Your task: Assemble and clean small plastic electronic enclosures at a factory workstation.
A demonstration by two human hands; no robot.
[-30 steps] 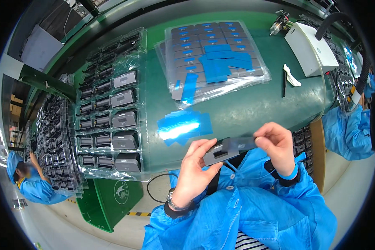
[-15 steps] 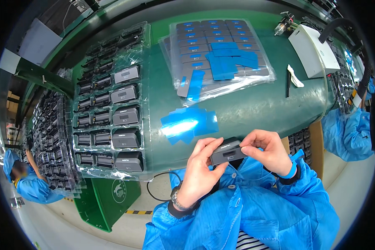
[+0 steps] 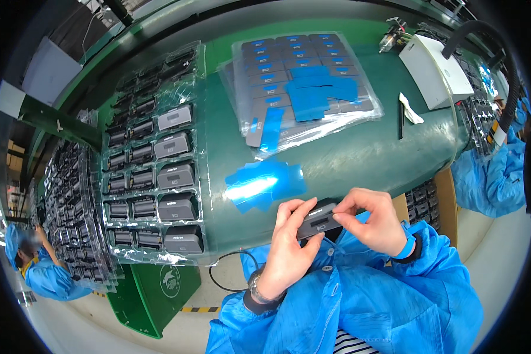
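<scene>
In front of my chest, just off the table's near edge, I hold a small dark grey plastic housing [image 3: 320, 224] with a rectangular window in its face. My left hand [image 3: 290, 248] is closed around its left end, thumb below and fingers above. The thumb and forefinger of my right hand [image 3: 371, 221] pinch at its upper right corner; whether anything small is between them is hidden. Beyond my hands, overlapping blue film pieces [image 3: 259, 189] lie on the green table [image 3: 336, 147]. To the left, a transparent tray [image 3: 204, 171] carries similar grey housings [image 3: 180, 206] and black frames [image 3: 143, 180].
Farther back are grey panels [image 3: 295, 50] on plastic sheets, with blue films [image 3: 310, 100] on top. At right are a black pen [image 3: 401, 121], a white tissue [image 3: 412, 111] and a white box [image 3: 436, 74]. A green bin [image 3: 150, 295] stands below. Co-workers [image 3: 50, 274] are at both sides.
The view has shifted slightly, so the table things sit a little differently in it. My right fingertips have drawn closer together at the housing's upper right corner; my left hand keeps its hold.
</scene>
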